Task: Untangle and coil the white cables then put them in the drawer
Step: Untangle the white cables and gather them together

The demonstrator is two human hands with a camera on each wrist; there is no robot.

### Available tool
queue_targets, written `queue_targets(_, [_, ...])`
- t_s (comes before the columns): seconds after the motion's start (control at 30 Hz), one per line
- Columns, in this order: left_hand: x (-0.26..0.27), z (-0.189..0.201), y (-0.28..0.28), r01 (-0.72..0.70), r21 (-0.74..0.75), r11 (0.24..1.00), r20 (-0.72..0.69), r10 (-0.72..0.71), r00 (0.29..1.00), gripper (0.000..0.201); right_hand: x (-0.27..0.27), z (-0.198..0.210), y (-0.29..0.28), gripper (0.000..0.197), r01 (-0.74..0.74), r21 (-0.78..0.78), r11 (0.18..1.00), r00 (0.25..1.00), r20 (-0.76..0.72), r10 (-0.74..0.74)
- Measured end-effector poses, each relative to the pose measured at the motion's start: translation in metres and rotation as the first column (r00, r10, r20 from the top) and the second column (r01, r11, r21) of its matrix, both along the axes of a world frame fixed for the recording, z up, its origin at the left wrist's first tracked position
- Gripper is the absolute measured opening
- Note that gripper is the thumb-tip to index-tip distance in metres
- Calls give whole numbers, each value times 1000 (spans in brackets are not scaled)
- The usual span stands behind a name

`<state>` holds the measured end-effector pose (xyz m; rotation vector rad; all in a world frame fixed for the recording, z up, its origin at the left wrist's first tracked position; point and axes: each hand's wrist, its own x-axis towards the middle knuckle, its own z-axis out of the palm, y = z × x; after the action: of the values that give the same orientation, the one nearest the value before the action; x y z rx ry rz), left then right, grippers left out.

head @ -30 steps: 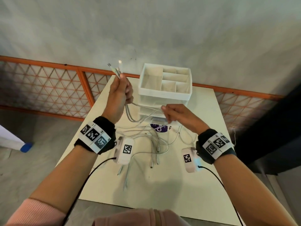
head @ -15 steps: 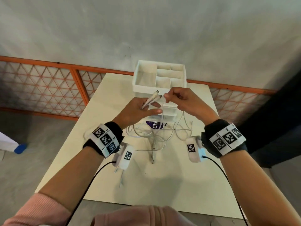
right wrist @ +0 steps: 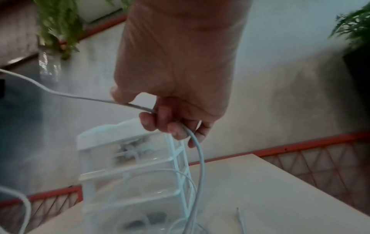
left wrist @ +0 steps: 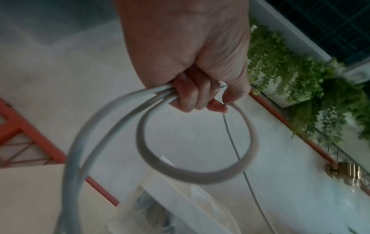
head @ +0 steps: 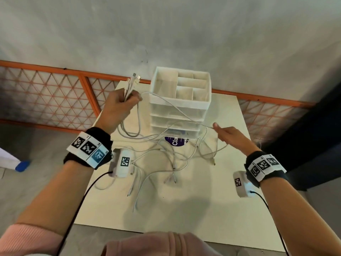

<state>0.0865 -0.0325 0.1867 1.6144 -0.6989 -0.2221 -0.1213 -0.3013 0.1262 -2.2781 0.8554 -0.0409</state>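
Since half a second ago both hands are pulling apart: the left hand (head: 120,105) is rising up and to the left of the drawer unit (head: 180,100), while the right hand (head: 231,138) is swinging out to its right. Purple label (head: 176,142) reading "Cla", the rest cut off, is showing at the unit's foot. Black-and-white square codes are sitting on both wristbands (head: 88,147).

Left fingers (left wrist: 192,95) are clenching a bundle of white cables (head: 160,154), plugs (head: 135,79) sticking up above the fist, loops hanging below. Right fingers (right wrist: 166,120) are pinching one strand that is stretching taut across the unit's front to the left fist. Most of the cables are lying tangled on the table (head: 184,209) beneath both grips.
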Motion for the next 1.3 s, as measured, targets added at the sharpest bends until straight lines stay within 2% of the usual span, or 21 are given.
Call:
queue_targets(0.07, [-2,-4,-1,22,92,996,28,-24,999,21,0,-4,-8,60,55,102,993,988,140,-69])
queue_targets(0.13, [-5,-14,-5,94,233,968,62,-111,992,13,5,5,-9,46,45,203,978,941,319,-110])
queue_targets(0.2, [-10,-25,-12,196,359,913,64,-233,970,13,14,23,-7,34,11,205,979,894,437,-101])
queue_targets(0.27, [-16,-35,-20,263,441,858,67,-323,944,27,23,37,-8,37,-5,160,987,854,514,-79])
queue_targets(0.37, [-24,-45,-28,273,511,815,86,-365,927,47,28,48,-13,38,3,105,994,795,603,-66])
queue_targets(0.43, [-24,-49,-29,276,557,783,63,-371,926,42,26,44,-16,32,49,20,999,812,581,-51])
queue_targets(0.5, [-22,-50,-27,281,595,753,41,-377,925,28,21,34,-19,30,109,-112,988,850,526,-34])
queue_targets(0.6, [-17,-50,-22,268,587,764,45,-362,931,21,8,15,-26,24,200,-278,939,880,472,-48])
queue_targets(0.67, [-15,-48,-21,239,537,809,47,-311,949,28,2,5,-30,21,160,-290,944,943,328,-59])
queue_targets(0.7, [-15,-46,-22,220,503,836,47,-280,959,31,1,-1,-30,18,102,-272,957,979,200,-48])
queue_targets(0.77, [-17,-41,-25,207,429,879,34,-244,969,41,2,-13,-25,14,-28,-273,962,1000,-9,27])
queue_targets(0.8, [-18,-37,-27,220,390,894,16,-245,969,44,6,-17,-20,19,-72,-280,957,997,-21,69])
queue_targets(0.87, [-22,-30,-30,273,310,911,-45,-273,961,45,18,-15,-2,25,-117,-216,969,987,84,138])
queue_targets(0.93, [-26,-23,-35,337,232,913,-119,-317,941,42,34,-1,29,35,-229,-35,973,959,164,231])
queue_targets(1.0, [-33,-15,-39,376,161,913,-160,-351,922,38,52,12,61,63,-377,154,913,925,102,365])
queue_targets(1.07, [-40,-9,-42,398,106,911,-169,-378,910,38,68,13,90,84,-526,187,829,843,-9,537])
queue_targets(1.1, [-43,-7,-43,409,82,909,-167,-392,905,39,75,10,103,87,-584,192,789,799,-36,600])
queue_targets(1.13, [-46,-4,-43,419,59,906,-165,-405,899,41,81,5,112,81,-632,205,748,758,-40,651])
queue_targets(1.2, [-47,1,-39,420,26,907,-160,-411,897,43,89,-6,120,48,-676,234,699,711,-39,702])
queue_targets(1.27, [-43,6,-33,397,18,918,-148,-390,909,43,90,-14,114,20,-646,231,727,735,-66,674])
queue_targets(1.3, [-39,7,-29,377,22,926,-141,-370,918,43,87,-18,107,19,-619,204,758,762,-75,643])
